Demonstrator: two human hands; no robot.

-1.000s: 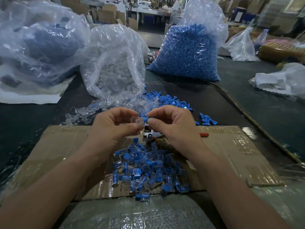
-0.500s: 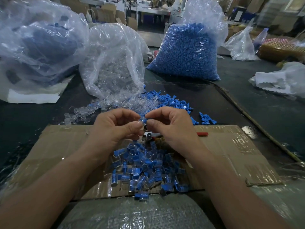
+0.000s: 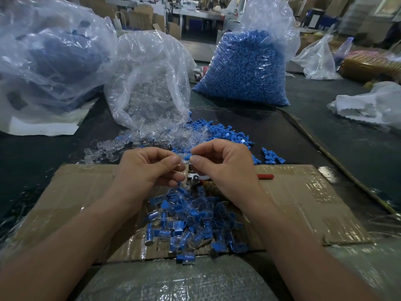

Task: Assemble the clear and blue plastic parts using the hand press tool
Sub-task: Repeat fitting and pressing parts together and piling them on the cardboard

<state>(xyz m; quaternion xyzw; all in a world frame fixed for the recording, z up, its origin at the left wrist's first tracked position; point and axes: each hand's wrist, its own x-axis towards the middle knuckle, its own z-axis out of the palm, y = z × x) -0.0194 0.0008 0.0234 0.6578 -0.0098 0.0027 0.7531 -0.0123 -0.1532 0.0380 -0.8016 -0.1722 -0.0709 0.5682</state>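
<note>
Now | table [image 3: 325, 131]: cardboard sheet [image 3: 303, 203] lies on it | heap of joined pieces [image 3: 191, 222] between the wrists | left hand [image 3: 147, 170]: fingers curled, thumb and forefinger pinching the clear part [image 3: 183, 164] | right hand [image 3: 225, 168]: fingers pinching the blue part [image 3: 187, 157], which touches the clear part above the heap

A: On the cardboard [image 3: 303, 203]?
B: A heap of joined parts [image 3: 188, 220], at its near edge; loose parts [image 3: 165, 135] lie behind the cardboard on the bench [image 3: 271, 127]; farther back stand left bag [image 3: 47, 61], middle bag [image 3: 149, 83], right bag [image 3: 243, 70].
</note>
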